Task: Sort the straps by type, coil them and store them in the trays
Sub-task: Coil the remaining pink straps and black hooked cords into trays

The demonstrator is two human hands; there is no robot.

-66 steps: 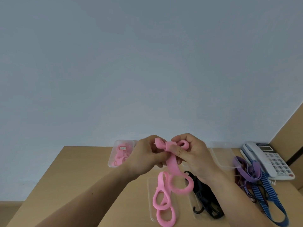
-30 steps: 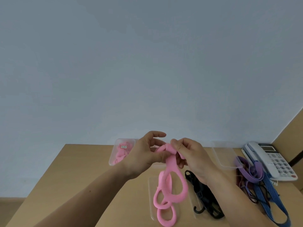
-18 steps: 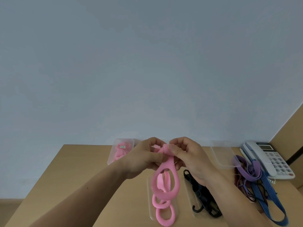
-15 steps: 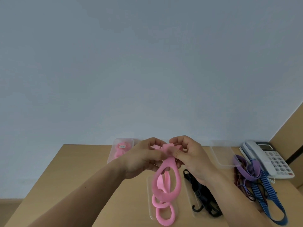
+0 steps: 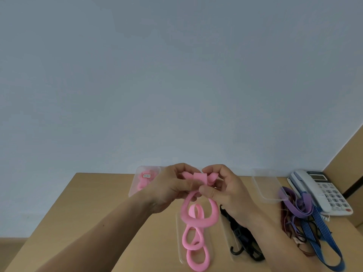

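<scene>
Both hands are working above the worktop [image 5: 94, 216], raised in front of a plain wall.

- Left grip [image 5: 172, 190]: fingers are curling round the top of the pink strap [image 5: 197, 222], thumb pressing it from the near side.
- Right grip [image 5: 225, 192]: thumb and forefinger are pinching the same folded top end, other fingers curling behind it. The two grips are touching.
- The strap is hanging from the hands in one large loop with smaller loops below. The lowest loops are lying over a near clear tray [image 5: 179, 242]; whether they are resting in it I cannot tell.
- A far-left tray [image 5: 132, 190] is holding coiled pink straps [image 5: 144, 180] with a small label on top.
- A black strap [image 5: 241, 237] with a hook end is sitting in a tray [image 5: 227, 235] just right of the near one, partly hidden by the right forearm.
- A far-right tray [image 5: 262, 185] is sitting beside a loose pile: a purple strap [image 5: 300, 207], a blue striped strap [image 5: 319, 230] and a dark red one [image 5: 283, 218], tangling together.
- A telephone [image 5: 322, 191] is sitting at the right edge, touching the pile.
</scene>
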